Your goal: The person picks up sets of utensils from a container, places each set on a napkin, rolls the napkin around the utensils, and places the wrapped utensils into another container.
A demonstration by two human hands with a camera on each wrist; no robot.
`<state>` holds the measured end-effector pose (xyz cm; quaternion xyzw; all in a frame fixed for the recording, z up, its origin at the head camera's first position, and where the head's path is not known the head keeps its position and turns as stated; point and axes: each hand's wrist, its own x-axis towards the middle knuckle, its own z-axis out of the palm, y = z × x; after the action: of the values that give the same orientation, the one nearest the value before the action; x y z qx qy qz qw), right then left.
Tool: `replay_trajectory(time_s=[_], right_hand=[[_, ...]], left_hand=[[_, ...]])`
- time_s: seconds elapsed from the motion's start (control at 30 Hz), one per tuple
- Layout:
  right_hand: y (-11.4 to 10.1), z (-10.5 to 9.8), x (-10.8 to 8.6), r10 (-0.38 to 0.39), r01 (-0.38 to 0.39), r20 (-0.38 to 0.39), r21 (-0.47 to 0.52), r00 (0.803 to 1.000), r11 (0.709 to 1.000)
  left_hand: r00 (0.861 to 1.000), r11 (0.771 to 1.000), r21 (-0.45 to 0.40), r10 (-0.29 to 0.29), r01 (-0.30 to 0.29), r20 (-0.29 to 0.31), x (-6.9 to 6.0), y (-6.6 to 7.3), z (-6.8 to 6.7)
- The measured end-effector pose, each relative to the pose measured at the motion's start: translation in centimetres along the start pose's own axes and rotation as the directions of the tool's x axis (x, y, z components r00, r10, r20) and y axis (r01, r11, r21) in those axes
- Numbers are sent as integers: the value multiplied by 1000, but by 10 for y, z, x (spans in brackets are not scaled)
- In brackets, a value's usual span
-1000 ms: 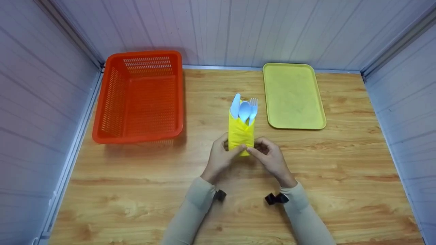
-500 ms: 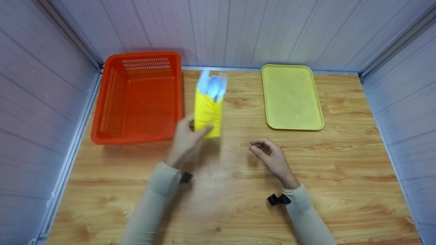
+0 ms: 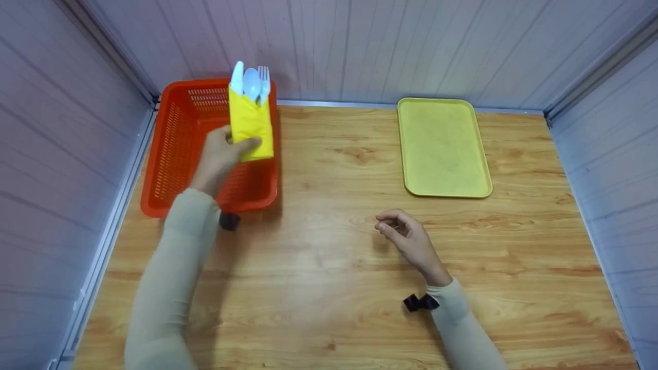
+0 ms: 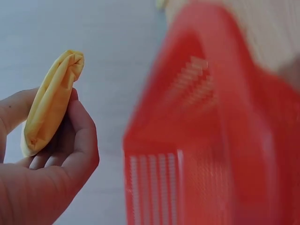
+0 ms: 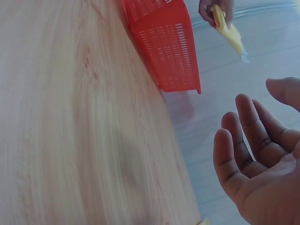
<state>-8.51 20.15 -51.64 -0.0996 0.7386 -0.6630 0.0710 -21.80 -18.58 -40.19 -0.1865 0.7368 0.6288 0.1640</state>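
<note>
My left hand [image 3: 221, 154] grips the lower end of a folded yellow napkin pouch [image 3: 250, 123], thumb in front and fingers behind. Out of the pouch's top stick a pale knife [image 3: 237, 77], a spoon [image 3: 252, 82] and a fork [image 3: 264, 82]. Seen from the head, hand and pouch are over the right part of an orange-red basket [image 3: 149, 190]. In the left wrist view only the pouch's folded bottom [image 4: 51, 103] shows; the cutlery is hidden. My right hand [image 3: 408, 239] hovers over the table, fingers loosely curved, holding nothing.
A yellow tray [image 3: 444, 149] lies at the back right of the wooden table [image 3: 329, 267]. Pale panelled walls [image 3: 339, 46] stand behind and on both sides. The basket has slotted sides and a raised rim.
The right hand has let go of the napkin pouch and stayed near its place. The left hand has carried the pouch leftward and away from me, from the middle of the table to over the basket.
</note>
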Motion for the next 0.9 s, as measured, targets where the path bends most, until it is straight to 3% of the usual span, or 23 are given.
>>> replay_trajectory(time_s=[0.27, 0.5, 0.67, 0.9], right_hand=[[12, -4, 1, 15, -15, 7, 27, 1000, 1000], [13, -5, 1, 9, -9, -1, 27, 1000, 1000], [15, -7, 2, 37, -37, -4, 25, 999, 999], [7, -6, 1, 54, -54, 0, -1, 999, 999]], left_hand=[[992, 992, 60, -108, 112, -66, 44, -6, -16], [964, 964, 99, -236, 248, -121, 71, -18, -11], [937, 929, 165, -305, 332, -167, 84, -25, -10], [927, 899, 235, -339, 369, -161, 85, -32, -3]])
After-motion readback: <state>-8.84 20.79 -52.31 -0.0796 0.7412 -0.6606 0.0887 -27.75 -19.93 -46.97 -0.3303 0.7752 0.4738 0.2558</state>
